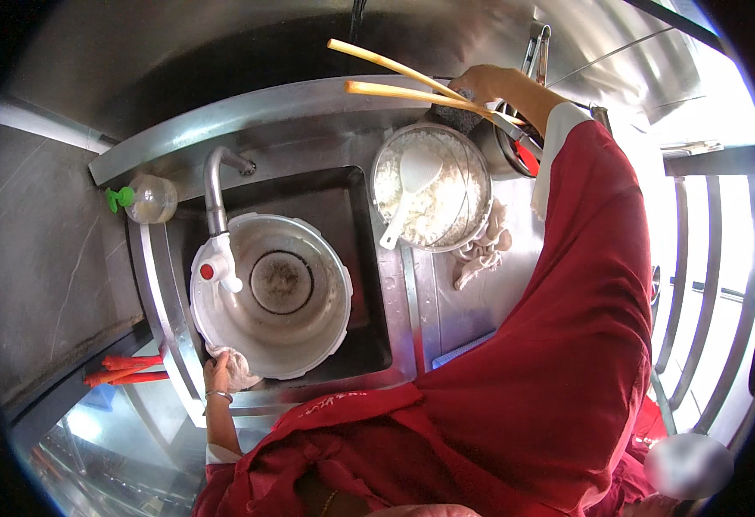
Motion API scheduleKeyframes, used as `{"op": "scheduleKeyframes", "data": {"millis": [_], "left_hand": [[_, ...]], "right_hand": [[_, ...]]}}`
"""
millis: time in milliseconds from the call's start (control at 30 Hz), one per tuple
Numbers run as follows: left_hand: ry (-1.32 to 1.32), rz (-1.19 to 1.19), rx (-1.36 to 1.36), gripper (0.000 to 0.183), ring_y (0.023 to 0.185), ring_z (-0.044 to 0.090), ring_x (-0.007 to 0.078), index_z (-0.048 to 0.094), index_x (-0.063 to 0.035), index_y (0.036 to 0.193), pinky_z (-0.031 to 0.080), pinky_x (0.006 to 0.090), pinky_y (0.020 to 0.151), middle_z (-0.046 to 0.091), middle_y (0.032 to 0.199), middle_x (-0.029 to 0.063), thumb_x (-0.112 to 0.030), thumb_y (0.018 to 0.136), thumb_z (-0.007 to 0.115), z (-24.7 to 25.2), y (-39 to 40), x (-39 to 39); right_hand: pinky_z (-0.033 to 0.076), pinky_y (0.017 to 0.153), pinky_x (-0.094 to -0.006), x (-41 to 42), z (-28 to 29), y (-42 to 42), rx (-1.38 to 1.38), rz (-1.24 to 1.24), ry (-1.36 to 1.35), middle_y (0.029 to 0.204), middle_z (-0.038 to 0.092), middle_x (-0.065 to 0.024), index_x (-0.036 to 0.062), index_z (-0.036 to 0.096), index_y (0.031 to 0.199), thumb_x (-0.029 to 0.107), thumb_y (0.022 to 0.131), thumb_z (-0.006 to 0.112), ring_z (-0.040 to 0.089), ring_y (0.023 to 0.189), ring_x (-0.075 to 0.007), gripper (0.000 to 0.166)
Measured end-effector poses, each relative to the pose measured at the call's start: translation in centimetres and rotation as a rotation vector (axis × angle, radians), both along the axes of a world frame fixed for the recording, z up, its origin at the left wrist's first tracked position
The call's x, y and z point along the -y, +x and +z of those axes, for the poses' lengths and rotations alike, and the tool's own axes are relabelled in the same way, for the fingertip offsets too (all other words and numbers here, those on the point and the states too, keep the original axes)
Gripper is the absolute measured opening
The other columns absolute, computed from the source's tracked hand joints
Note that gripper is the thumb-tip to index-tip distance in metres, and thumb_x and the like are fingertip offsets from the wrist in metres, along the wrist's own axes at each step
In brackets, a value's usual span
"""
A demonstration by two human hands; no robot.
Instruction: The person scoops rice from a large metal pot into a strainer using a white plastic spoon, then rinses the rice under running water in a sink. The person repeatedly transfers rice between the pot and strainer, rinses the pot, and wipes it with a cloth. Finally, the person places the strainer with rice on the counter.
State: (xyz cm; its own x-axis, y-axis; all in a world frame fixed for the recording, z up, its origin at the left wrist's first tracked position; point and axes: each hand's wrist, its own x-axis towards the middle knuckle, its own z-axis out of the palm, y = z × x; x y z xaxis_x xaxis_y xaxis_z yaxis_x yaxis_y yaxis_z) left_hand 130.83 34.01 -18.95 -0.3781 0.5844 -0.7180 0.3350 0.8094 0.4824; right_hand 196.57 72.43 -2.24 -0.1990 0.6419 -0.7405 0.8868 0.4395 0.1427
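A large metal pot sits in the sink under the faucet, its inner bottom stained dark within a ring. My left hand grips a pale cloth against the pot's near left rim. At the back right, my right hand is among two long wooden sticks and a dark grey scouring pad. Its fingertips are partly hidden, so whether it holds the pad is unclear. Beside the sink stands a pot of cooked rice with a white rice paddle lying in it.
A clear pump bottle with a green top stands at the sink's left corner. Tongs and a utensil container are by my right arm. A crumpled cloth lies by the rice pot. Red-orange sticks protrude at left.
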Motion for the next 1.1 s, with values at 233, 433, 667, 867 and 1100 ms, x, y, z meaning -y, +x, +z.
{"op": "scheduleKeyframes", "data": {"millis": [233,433,667,867,1100], "left_hand": [[0.059,0.193,0.167,0.051,0.081,0.054,0.0216,0.053,0.0087,0.097,0.043,0.0306,0.072,0.057,0.091,0.0141,-0.035,0.073,0.061,-1.0,0.7,0.0],[0.083,0.095,0.128,0.046,0.079,0.054,0.0211,0.054,0.007,0.094,0.043,0.0306,0.069,0.058,0.088,0.014,-0.034,0.073,0.06,0.5,1.3,-0.3],[0.11,0.043,0.071,0.03,0.065,0.056,0.0193,0.06,0.0006,0.084,0.045,0.0307,0.061,0.058,0.076,0.0096,-0.027,0.071,0.057,-2.0,-1.4,1.0],[0.093,0.08,0.397,0.04,0.073,0.056,0.022,0.057,0.0013,0.094,0.045,0.0316,0.066,0.06,0.085,0.0128,-0.033,0.072,0.059,1.6,1.7,-1.5],[0.111,-0.175,0.0,0.043,0.081,0.058,0.0271,0.053,0.0068,0.092,0.044,0.0329,0.072,0.059,0.089,0.0193,-0.028,0.069,0.061,1.9,1.0,-1.1]], "right_hand": [[0.044,0.075,-0.042,0.1,0.6,2.0,0.0,0.04,0.345,0.088,0.059,-0.0161,0.007,0.052,0.102,0.015,0.067,0.059,0.056,0.088,-0.0324,0.037],[0.045,0.07,-0.0442,3.3,5.5,1.4,-0.144,-0.134,0.7,0.09,0.056,-0.0207,0.0035,0.045,0.105,0.017,0.07,0.059,0.056,0.086,-0.0348,0.04],[0.045,0.066,-0.0437,3.6,10.9,-2.0,-0.3,-0.225,1.107,0.087,0.057,-0.0172,0.0063,0.045,0.104,0.028,0.077,0.053,0.056,0.079,-0.0349,0.035],[0.045,0.056,-0.029,10.8,18.2,1.9,-0.69,-0.383,1.178,0.08,0.062,-0.006,0.007,0.057,0.096,0.038,0.078,0.056,0.058,0.066,-0.0157,0.036],[0.049,0.047,-0.0226,21.3,11.0,-16.1,-0.919,-0.928,0.43,0.082,0.059,-0.0116,-0.0042,0.049,0.107,0.031,0.077,0.059,0.059,0.058,-0.0136,0.047]]}}
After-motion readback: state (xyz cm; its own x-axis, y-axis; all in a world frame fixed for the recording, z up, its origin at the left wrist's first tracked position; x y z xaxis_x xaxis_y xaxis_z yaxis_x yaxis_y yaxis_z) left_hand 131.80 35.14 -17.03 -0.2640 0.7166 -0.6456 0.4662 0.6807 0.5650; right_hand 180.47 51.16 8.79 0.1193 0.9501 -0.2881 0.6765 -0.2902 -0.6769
